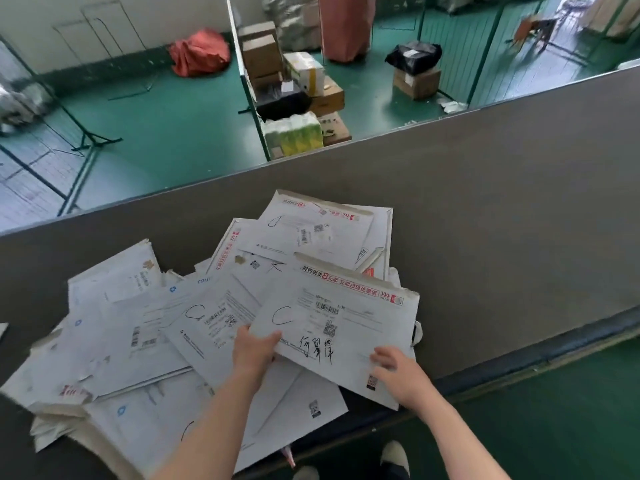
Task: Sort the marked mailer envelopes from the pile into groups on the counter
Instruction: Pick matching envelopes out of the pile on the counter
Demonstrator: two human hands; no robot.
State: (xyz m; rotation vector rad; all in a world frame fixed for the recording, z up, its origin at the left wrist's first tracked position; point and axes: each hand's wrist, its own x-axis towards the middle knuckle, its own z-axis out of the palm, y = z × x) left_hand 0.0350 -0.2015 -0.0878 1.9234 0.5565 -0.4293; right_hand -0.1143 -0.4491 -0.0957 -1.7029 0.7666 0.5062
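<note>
A loose pile of white mailer envelopes (pixel 138 344) covers the near left of the grey counter (pixel 502 216). On top lies a mailer marked with a black "C" and handwriting (pixel 343 327). My left hand (pixel 254 351) grips its left edge, thumb on top. My right hand (pixel 394 370) rests on its lower right corner with fingers bent at the edge. A second "C" mailer (pixel 211 317) lies just left of it. More marked mailers (pixel 311 233) are stacked behind, toward the counter's middle.
The counter runs diagonally, its front edge (pixel 519 362) close to my feet. Beyond its far edge is a green floor with cardboard boxes (pixel 294 81), a black parcel (pixel 414 57), a red bag (pixel 199 51) and metal frames.
</note>
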